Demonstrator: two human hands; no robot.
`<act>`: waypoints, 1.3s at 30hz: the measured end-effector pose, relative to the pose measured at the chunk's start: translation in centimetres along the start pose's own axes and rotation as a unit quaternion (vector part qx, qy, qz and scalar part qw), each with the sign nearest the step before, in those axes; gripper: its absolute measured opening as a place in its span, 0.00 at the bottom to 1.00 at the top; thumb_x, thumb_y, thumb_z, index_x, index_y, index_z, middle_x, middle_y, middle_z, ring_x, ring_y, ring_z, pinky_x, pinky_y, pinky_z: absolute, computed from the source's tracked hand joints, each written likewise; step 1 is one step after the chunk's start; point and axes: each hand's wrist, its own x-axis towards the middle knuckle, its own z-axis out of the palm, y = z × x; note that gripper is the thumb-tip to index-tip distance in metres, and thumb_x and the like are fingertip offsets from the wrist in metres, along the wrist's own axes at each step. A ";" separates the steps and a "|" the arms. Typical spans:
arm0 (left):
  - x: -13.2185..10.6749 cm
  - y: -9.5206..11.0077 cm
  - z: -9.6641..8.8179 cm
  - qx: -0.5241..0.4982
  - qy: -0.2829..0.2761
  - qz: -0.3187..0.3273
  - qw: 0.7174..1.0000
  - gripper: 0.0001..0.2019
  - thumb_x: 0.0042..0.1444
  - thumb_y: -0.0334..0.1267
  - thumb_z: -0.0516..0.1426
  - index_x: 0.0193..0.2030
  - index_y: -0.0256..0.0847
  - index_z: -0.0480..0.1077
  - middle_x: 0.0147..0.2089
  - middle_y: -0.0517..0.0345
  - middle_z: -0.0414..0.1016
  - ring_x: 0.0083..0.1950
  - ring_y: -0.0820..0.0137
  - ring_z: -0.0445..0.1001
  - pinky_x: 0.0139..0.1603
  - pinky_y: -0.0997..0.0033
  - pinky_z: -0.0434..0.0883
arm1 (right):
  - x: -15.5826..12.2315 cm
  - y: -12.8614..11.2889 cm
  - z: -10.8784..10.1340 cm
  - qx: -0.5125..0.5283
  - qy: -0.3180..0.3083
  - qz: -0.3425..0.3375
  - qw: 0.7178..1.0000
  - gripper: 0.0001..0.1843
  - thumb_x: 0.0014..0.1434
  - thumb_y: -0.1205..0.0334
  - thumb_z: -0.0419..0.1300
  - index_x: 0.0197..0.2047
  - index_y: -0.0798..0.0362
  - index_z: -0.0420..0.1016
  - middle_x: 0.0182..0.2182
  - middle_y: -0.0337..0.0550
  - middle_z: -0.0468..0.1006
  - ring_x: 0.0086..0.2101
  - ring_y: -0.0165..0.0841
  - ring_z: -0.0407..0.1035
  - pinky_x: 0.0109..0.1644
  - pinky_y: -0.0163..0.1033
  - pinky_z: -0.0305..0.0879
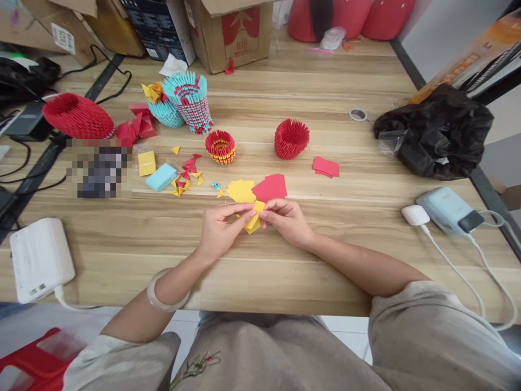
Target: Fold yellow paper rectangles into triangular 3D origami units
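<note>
Between the fingertips of both hands is a small piece of yellow paper. My left hand pinches its left side, and my right hand pinches the right side. Below the fingers another bit of yellow paper shows; whether it is separate I cannot tell. Just beyond the hands lie a fanned stack of yellow paper slips and a stack of red paper slips. Folded red and yellow paper triangles are scattered to the left.
Behind stand a red-yellow folded-paper bowl, a red paper bowl and a blue-red paper vase. A blue paper stack lies left. Rightward are a black plastic bag and a blue power bank; a white device sits far left.
</note>
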 end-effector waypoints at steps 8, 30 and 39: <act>0.0 -0.2 0.0 0.049 -0.022 0.041 0.998 0.07 0.51 0.38 0.63 0.38 0.42 0.79 0.37 0.54 0.81 0.37 0.66 0.78 0.41 0.67 0.75 | 0.1 0.0 -0.1 -0.006 0.022 -0.013 1.000 0.09 0.49 0.56 0.67 0.28 0.54 0.76 0.19 0.35 0.75 0.21 0.24 0.67 0.30 0.33 0.65; 0.0 -0.6 0.1 0.044 -0.024 0.110 0.993 0.06 0.52 0.33 0.62 0.37 0.42 0.79 0.37 0.54 0.81 0.37 0.68 0.78 0.40 0.71 0.74 | 0.0 0.0 -0.2 -0.003 0.010 -0.039 0.999 0.09 0.52 0.59 0.65 0.26 0.54 0.73 0.19 0.35 0.75 0.22 0.24 0.68 0.31 0.32 0.65; 0.0 -0.5 0.2 0.022 -0.021 0.107 0.994 0.06 0.52 0.31 0.62 0.37 0.42 0.79 0.36 0.54 0.80 0.36 0.70 0.77 0.38 0.72 0.74 | -0.1 -0.2 -0.1 -0.036 0.007 -0.038 0.999 0.11 0.52 0.56 0.65 0.27 0.54 0.72 0.20 0.34 0.75 0.22 0.23 0.68 0.31 0.32 0.65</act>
